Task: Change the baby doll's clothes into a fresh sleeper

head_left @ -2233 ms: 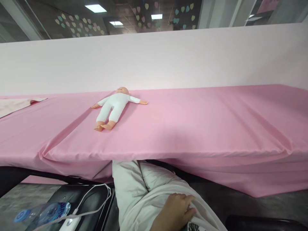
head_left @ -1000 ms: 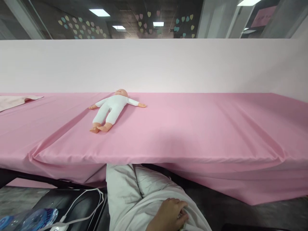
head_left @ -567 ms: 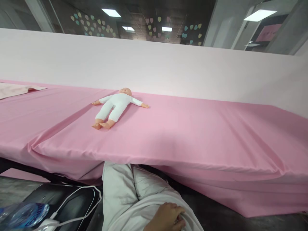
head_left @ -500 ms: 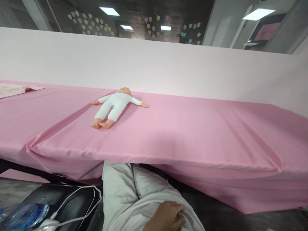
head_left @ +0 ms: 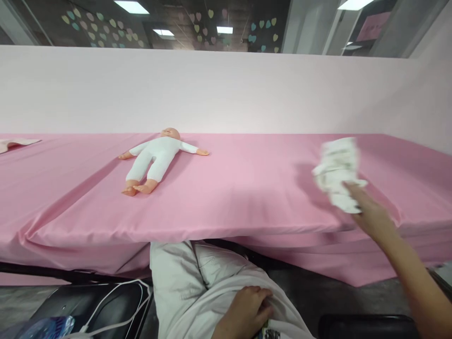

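A baby doll [head_left: 155,157] in a white suit lies on its back on the pink-covered table [head_left: 247,197], left of centre, feet toward me. My right hand [head_left: 370,216] reaches in from the right over the table's near edge. Its fingers are closed on a white crumpled diaper [head_left: 337,172], blurred by motion and well to the right of the doll. My left hand [head_left: 243,313] rests on my lap at the bottom. Its fingers curl over a small patterned thing [head_left: 268,333] that I cannot make out.
A pale pink partition [head_left: 226,89] runs along the table's far side. A light cloth [head_left: 14,142] lies at the far left. A water bottle [head_left: 45,327] and a white cable [head_left: 116,301] lie on a black seat below left.
My right hand has come into view from the right, holding the white diaper over the table. The doll has not moved. My left hand stays on my lap.
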Tool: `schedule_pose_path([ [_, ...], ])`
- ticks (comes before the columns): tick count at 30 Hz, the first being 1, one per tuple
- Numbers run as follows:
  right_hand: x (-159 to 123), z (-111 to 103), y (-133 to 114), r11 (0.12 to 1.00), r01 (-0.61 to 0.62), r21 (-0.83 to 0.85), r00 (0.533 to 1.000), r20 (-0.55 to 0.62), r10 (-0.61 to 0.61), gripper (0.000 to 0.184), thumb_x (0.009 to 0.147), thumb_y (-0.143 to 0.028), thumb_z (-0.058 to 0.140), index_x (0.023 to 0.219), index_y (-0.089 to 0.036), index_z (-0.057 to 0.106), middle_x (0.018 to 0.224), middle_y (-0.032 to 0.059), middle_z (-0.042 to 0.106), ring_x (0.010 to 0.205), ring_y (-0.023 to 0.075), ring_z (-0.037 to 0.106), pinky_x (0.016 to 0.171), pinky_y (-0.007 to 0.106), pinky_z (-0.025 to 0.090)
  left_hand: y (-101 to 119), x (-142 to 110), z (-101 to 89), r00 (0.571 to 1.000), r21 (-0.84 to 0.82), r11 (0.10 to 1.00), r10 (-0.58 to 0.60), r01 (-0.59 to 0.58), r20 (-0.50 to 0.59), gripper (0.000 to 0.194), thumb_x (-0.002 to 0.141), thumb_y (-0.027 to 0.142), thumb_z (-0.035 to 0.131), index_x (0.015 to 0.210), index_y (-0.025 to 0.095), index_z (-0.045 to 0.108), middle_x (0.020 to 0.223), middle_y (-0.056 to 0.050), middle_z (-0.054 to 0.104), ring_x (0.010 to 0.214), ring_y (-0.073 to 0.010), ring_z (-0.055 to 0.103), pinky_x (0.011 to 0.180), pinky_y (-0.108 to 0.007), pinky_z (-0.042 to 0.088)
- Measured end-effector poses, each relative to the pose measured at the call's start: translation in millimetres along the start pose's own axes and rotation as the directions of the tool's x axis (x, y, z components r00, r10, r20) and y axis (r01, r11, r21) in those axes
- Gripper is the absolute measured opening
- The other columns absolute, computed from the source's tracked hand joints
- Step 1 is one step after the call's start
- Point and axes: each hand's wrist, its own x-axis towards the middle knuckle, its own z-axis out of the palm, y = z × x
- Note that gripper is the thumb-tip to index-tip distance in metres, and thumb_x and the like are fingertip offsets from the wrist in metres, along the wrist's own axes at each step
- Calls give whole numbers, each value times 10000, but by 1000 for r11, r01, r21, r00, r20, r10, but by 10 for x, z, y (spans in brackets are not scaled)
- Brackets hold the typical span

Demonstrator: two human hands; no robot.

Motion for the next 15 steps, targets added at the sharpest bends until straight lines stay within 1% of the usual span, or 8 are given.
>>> schedule_pose_path([
  [1,18,125,-45,997,48,69,985,161,-58,741,755,-86,442,1443,-318,295,1381,70,452,1212,244,497,940,319,475,-9,-3,2,1000,-1,1000,1,-1,2,394,828,325,480,1189,222,600,1049,-63,666,992,-238,592,893,-334,429],
  [2,33,241,-92,994,36,100,967,248,-59,709,754,-95,432,1426,-301,339,1348,69,492,1171,251,535,925,337,492,-21,-4,7,1000,-4,1000,7,-7,3,395,831,321,479,1197,227,593,1062,-62,663,1002,-234,589,903,-336,427],
  [3,45,339,-134,994,30,110,956,286,-60,682,752,-105,426,1414,-260,368,1353,78,486,1173,265,533,921,366,498,-34,-4,14,1000,-8,1000,11,-11,5,395,834,317,478,1204,232,586,1076,-61,661,1013,-230,586,915,-338,424],
  [5,51,470,-187,996,22,84,960,275,-44,657,737,-106,414,1386,-200,410,1351,92,487,1169,282,534,899,399,511,-55,-3,28,1000,-18,1000,13,-13,7,396,838,316,476,1211,238,580,1093,-59,658,1024,-224,581,928,-339,419],
  [7,38,519,-203,998,41,46,970,239,-51,667,719,-87,405,1379,-184,414,1362,84,477,1174,275,531,884,386,520,-63,-2,34,1000,-29,1000,11,-11,4,392,838,318,476,1206,237,584,1107,-59,655,1028,-220,579,931,-336,416],
  [11,36,505,-279,998,29,-55,976,217,-16,665,732,-75,392,1384,-208,401,1375,41,467,1154,258,546,817,356,547,-44,-4,19,1000,-48,999,10,-10,0,391,844,356,470,1203,253,585,1104,-50,655,1023,-217,577,925,-327,416],
  [13,89,505,-390,994,9,-111,975,220,16,648,748,-84,390,1384,-209,404,1364,35,480,1119,272,566,794,380,550,-31,-2,8,1000,-46,999,3,-3,7,396,842,374,467,1203,264,584,1094,-49,657,1018,-219,578,919,-327,420],
  [15,182,525,-531,990,9,-144,974,224,23,617,767,-102,397,1377,-193,418,1337,52,507,1089,290,580,808,410,541,-20,3,0,1000,-35,999,-13,14,18,401,833,369,468,1202,264,585,1101,-53,655,1021,-225,579,921,-335,420],
])
